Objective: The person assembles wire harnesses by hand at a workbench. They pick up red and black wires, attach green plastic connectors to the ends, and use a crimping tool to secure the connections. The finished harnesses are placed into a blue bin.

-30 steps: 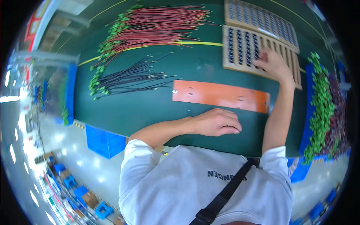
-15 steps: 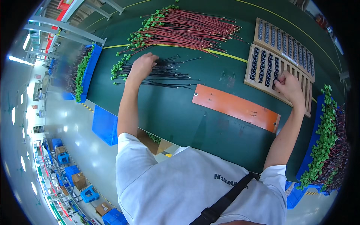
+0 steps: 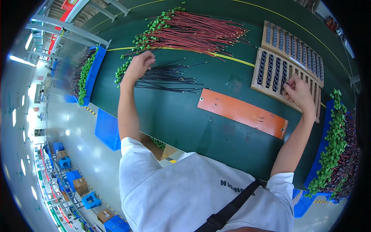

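My left hand (image 3: 140,65) is over the green-connector end of a bunch of black wires (image 3: 166,75). Its fingers are curled, and whatever they might grip is hidden. On the right, my right hand (image 3: 299,92) reaches over the near wooden tray (image 3: 259,85), with thumb and fingertips pinched together at a slot beside a column of black ring-shaped parts (image 3: 284,71). What lies between those fingertips is too small to make out. Rows of the same dark rings stand in the tray's left slots.
Red wires (image 3: 201,33) with green connectors lie at the back of the green table (image 3: 177,120). Near the middle is an orange strip (image 3: 243,112). A second wooden tray (image 3: 266,33) sits behind the first. Blue bins (image 3: 94,71) of wires flank both table ends.
My left hand has shifted left, from above the black wires toward their green connectors. My right hand stays at the tray, having moved only slightly.
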A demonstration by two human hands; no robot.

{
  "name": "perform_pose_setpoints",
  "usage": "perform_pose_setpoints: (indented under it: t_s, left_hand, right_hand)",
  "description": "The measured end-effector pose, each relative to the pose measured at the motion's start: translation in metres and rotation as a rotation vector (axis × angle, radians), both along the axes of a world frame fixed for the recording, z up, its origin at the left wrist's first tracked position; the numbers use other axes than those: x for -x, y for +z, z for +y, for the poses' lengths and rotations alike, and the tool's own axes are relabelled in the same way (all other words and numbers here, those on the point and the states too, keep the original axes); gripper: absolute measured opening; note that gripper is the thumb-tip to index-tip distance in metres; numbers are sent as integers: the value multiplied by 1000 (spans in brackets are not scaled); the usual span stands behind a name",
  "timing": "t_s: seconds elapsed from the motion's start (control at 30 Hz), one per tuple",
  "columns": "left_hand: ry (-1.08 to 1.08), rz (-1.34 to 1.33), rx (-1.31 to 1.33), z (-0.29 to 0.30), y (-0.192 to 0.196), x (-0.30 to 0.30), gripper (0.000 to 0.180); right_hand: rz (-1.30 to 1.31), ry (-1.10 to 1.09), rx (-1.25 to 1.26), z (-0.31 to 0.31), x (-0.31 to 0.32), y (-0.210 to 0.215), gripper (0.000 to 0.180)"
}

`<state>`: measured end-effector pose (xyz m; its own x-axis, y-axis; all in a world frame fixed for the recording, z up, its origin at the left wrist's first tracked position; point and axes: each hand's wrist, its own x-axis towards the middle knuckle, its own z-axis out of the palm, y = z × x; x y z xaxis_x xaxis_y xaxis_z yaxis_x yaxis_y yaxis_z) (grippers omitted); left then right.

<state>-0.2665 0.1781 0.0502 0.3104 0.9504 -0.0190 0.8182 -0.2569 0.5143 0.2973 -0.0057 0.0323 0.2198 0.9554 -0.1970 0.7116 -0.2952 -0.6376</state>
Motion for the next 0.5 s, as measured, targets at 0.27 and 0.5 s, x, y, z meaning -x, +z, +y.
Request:
perform_pose_setpoints:
  t_s: [0.27,0.5]
  left_hand:
    - [570,676,-955,-19,80,24,20]
    - [523,38,-467,17,50,22,17]
  right_hand:
    - [-11,53,-70,-1,-10,-6,20]
    - [-10,80,-139,2,-4,-6,19]
